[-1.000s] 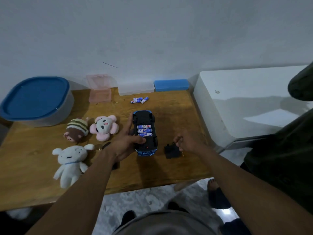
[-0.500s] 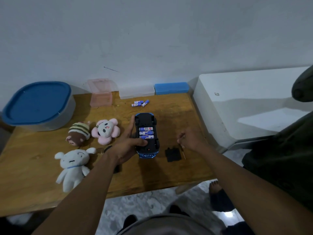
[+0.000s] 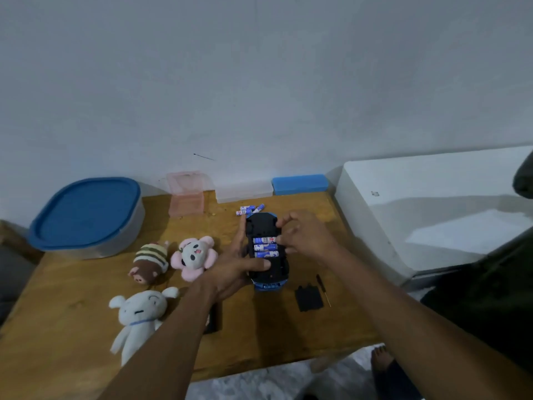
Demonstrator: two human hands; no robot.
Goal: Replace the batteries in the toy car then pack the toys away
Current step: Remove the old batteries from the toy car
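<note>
The car (image 3: pixel 266 252) lies upside down mid-bench (image 3: pixel 72 321), three batteries (image 3: pixel 265 247) showing in its open bay. The left hand (image 3: pixel 236 269) grips the car's left side, thumb across the underside. The right hand's (image 3: pixel 305 236) fingertips (image 3: pixel 279 240) pinch the top battery's end. The cover (image 3: pixel 308 298) and screwdriver (image 3: pixel 323 288) lie to the right, spare batteries (image 3: pixel 249 210) behind.

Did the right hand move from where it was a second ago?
Yes. The right hand left the spot beside the black battery cover and went forward and left, onto the toy car, fingertips at the batteries.
</note>
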